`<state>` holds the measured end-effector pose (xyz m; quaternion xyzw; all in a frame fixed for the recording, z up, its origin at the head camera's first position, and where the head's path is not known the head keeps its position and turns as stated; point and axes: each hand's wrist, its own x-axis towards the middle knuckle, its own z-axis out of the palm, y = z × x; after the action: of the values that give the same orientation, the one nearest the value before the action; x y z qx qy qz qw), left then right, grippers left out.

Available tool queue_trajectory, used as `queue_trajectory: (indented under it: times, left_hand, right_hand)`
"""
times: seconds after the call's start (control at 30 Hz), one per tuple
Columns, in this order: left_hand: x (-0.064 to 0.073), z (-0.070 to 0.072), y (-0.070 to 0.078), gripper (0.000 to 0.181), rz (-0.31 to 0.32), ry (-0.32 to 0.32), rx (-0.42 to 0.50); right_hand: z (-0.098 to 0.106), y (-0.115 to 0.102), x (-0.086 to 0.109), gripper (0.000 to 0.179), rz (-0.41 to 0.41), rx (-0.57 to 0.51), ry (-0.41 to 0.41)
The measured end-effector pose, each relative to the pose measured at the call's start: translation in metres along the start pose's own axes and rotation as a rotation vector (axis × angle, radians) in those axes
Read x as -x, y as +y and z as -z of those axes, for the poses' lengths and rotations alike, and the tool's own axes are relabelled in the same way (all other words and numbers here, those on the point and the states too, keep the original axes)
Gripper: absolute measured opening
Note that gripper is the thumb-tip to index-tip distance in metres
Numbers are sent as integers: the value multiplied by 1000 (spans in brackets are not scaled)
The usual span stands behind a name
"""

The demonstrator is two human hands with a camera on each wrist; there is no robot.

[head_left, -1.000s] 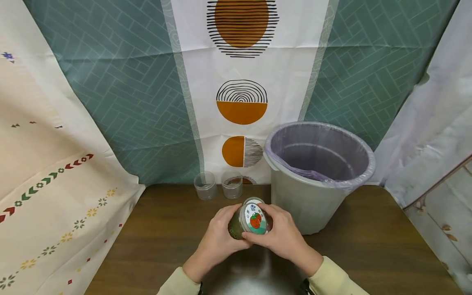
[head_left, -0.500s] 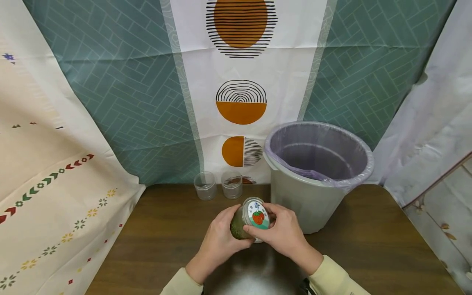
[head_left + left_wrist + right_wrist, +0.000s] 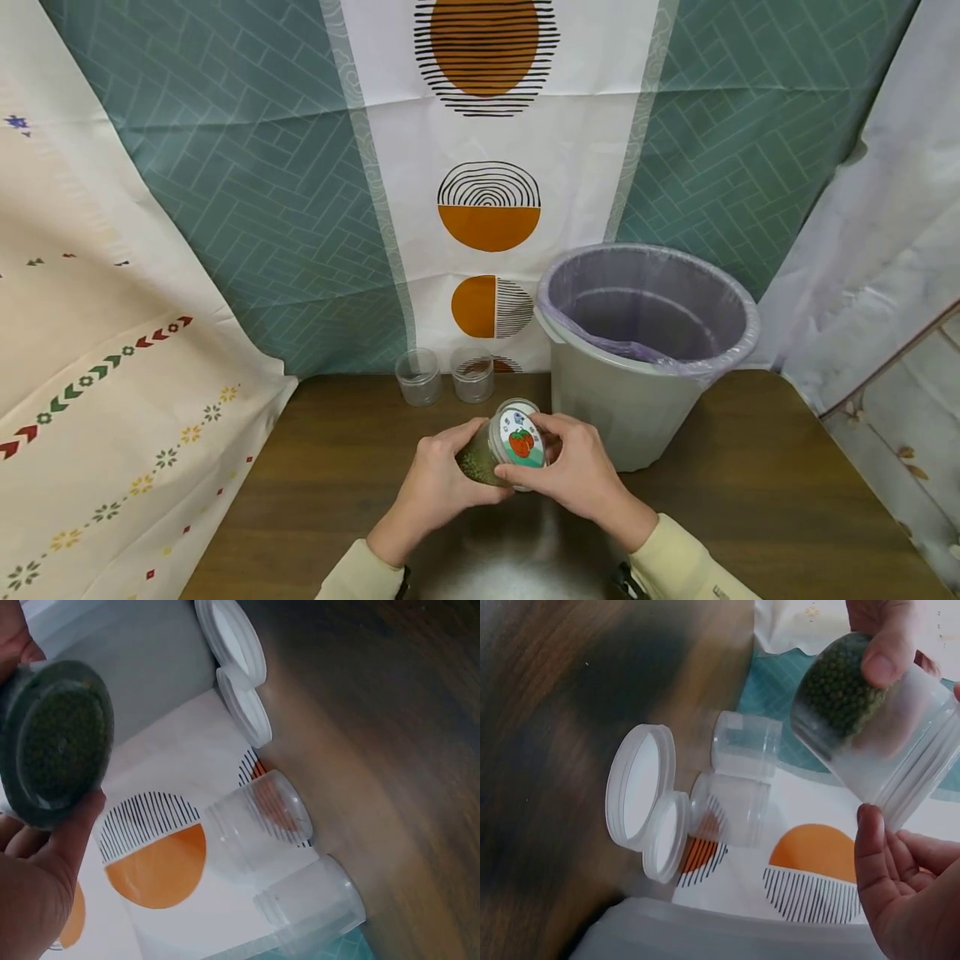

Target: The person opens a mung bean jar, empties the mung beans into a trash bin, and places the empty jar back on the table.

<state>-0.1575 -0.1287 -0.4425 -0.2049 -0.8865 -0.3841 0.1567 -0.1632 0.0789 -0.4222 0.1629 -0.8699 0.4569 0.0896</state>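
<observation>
Both hands hold a tilted clear plastic jar (image 3: 477, 458) above the table, partly filled with small green beans that show in the right wrist view. My left hand (image 3: 435, 479) grips the jar's body, thumb and fingers around its sides. On the jar's mouth sits a lid (image 3: 521, 437) with a red fruit picture and green label, facing up to the right. The fingers and thumb of my right hand (image 3: 581, 467) pinch this lid at its edge. Seen from the left wrist, the jar's round base (image 3: 64, 742) faces the camera.
Two uncapped clear jars (image 3: 418, 383) stand side by side at the table's back edge. A large lid (image 3: 640, 787) and a smaller lid (image 3: 665, 836) lie on the wooden table (image 3: 352, 492), mostly hidden behind the held jar from above. A grey bin (image 3: 626, 417) with a purple liner stands right.
The held jar has swung slightly right and then back left with both hands. My right fingers have shifted on the lid, baring more of its label. The bin and uncapped jars stay in place.
</observation>
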Motion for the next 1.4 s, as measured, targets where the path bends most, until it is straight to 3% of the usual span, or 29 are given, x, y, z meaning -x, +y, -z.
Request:
queue_trajectory:
  times: [0.1,0.23,0.37,0.57,0.77,0.93,1.1,1.23,1.4]
  left_hand:
    - [-1,2,-1,73,21,-26,30]
    - [1,1,-2,75,10,-11,-15]
    - [4,-4,-2,74,-18,14,-91]
    - [6,-9,-5,73,-43,18,-104]
    - [1,-3,-5,74,-34,-31,-36]
    - [1,1,-7,77,-20,-45,-4]
    - [0,2,-6,79,-35,-9,-75]
    - [0,1,-7,82,-41,2,-132]
    - [2,0,-9,83,-32,-9,-148]
  right_hand:
    - [1,1,0,62,23,7,-2]
    - [1,1,0,66,31,17,-39]
    - [2,0,-2,64,-1,50,-87]
    - [1,2,-1,53,-42,11,-106]
    - [1,5,0,55,82,-19,-53]
    - [4,5,-4,69,173,-26,-96]
    - [4,-3,-8,85,70,69,-109]
    - [1,-8,-8,81,-16,141,-104]
    - [1,-5,-10,76,57,148,-142]
